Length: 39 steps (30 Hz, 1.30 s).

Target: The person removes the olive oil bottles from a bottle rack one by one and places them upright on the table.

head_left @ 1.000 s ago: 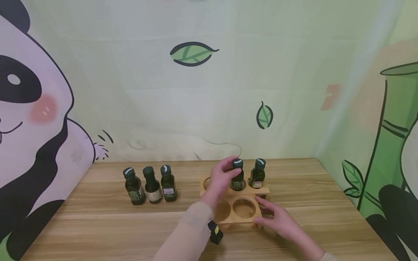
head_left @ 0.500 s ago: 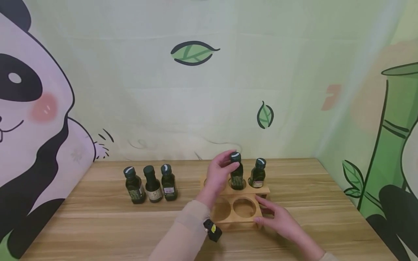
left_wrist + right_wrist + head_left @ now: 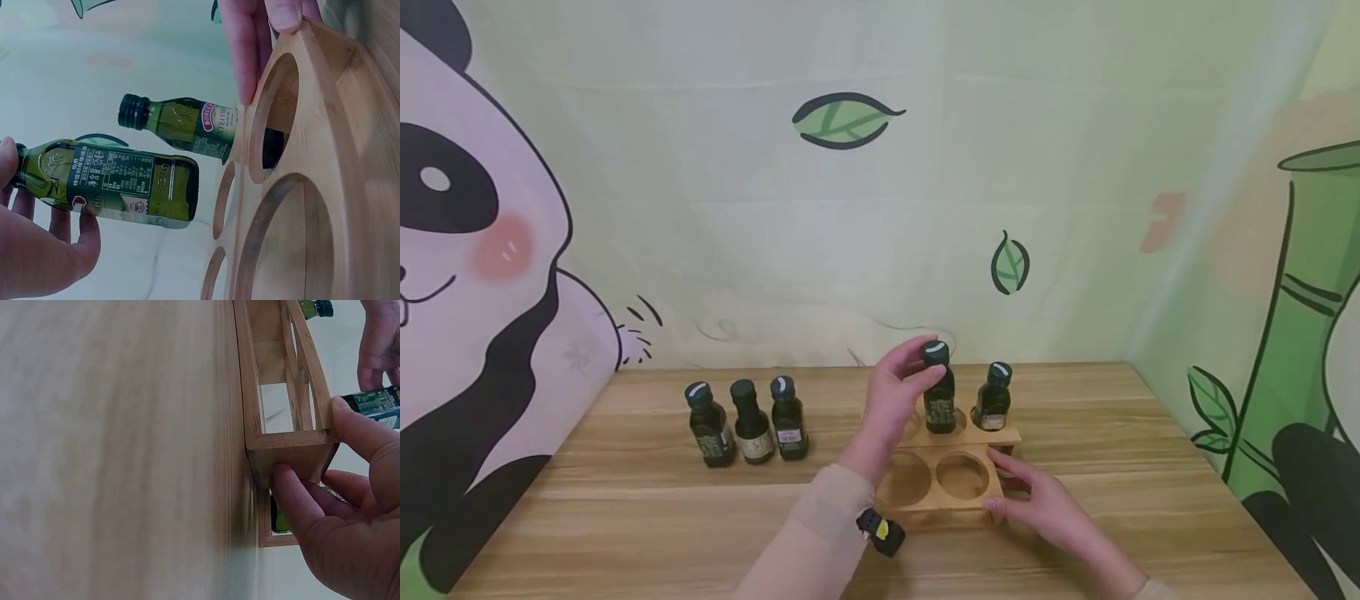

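A small green olive oil bottle (image 3: pixel 940 404) with a dark cap hangs just over the back row of a two-tier wooden rack (image 3: pixel 934 507). My left hand (image 3: pixel 887 392) grips it near its cap, and in the left wrist view the bottle (image 3: pixel 119 184) shows whole, its base apart from the rack's holes. At the rack's right end, my right hand (image 3: pixel 1037 504) holds the front tier's side, with thumb on the top edge and fingers against the end panel. Another olive oil bottle (image 3: pixel 992 400) stands in the back row's right hole.
Three dark bottles stand in a row on the left of the wooden table (image 3: pixel 647 533): one square bottle (image 3: pixel 711 433), a slimmer one (image 3: pixel 752 429) and another square one (image 3: pixel 789 425). Behind the table hangs a printed cloth (image 3: pixel 737 250).
My left hand has raised the olive oil bottle out of the back row's middle hole and shifted slightly left. My right hand has stayed on the rack.
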Each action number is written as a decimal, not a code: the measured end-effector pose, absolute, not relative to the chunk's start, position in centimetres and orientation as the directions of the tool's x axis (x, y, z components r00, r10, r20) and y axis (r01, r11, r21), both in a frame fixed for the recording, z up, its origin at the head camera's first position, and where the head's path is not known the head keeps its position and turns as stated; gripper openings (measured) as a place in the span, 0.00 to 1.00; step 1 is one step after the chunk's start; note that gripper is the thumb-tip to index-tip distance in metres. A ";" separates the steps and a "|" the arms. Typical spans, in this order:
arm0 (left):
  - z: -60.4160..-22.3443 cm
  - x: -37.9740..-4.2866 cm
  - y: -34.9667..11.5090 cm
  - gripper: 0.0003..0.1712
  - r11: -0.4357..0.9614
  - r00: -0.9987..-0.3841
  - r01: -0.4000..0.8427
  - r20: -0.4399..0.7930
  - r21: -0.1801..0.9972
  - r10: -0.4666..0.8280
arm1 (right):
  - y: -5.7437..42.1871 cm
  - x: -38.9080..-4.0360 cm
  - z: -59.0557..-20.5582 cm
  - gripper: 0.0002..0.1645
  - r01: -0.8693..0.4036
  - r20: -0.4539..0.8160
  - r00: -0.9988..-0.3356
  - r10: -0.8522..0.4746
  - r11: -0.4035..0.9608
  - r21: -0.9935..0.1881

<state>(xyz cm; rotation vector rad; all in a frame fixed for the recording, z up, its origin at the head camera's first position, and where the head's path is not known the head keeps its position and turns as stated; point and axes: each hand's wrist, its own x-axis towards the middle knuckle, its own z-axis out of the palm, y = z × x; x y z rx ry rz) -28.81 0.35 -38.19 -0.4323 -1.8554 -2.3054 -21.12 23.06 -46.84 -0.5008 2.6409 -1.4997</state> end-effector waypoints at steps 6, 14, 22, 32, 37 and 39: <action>-38.0 -28.1 0.1 0.24 -0.199 -0.949 0.297 0.312 0.934 0.046 | 23.1 -21.1 -46.7 0.43 -0.257 0.106 -0.941 -0.322 0.472 -0.844; -38.1 -27.0 -0.7 0.24 -0.173 -0.952 0.298 0.305 0.939 0.012 | 23.1 -21.0 -46.6 0.44 -0.246 0.097 -0.942 -0.321 0.465 -0.850; -38.5 -26.3 -2.0 0.23 -0.186 -0.946 0.316 0.323 0.930 0.007 | 23.1 -21.0 -46.6 0.44 -0.245 0.095 -0.942 -0.323 0.464 -0.851; -38.6 -25.4 -4.0 0.23 -0.152 -0.943 0.330 0.331 0.932 -0.016 | 23.1 -21.0 -46.6 0.44 -0.247 0.100 -0.941 -0.322 0.459 -0.853; -38.6 -25.1 -5.0 0.24 -0.144 -0.946 0.323 0.323 0.936 -0.021 | 23.0 -21.0 -46.6 0.44 -0.239 0.093 -0.943 -0.319 0.455 -0.858; -38.6 -25.0 -5.4 0.24 -0.128 -0.943 0.331 0.332 0.935 -0.019 | 23.0 -21.0 -46.6 0.44 -0.233 0.088 -0.944 -0.317 0.457 -0.858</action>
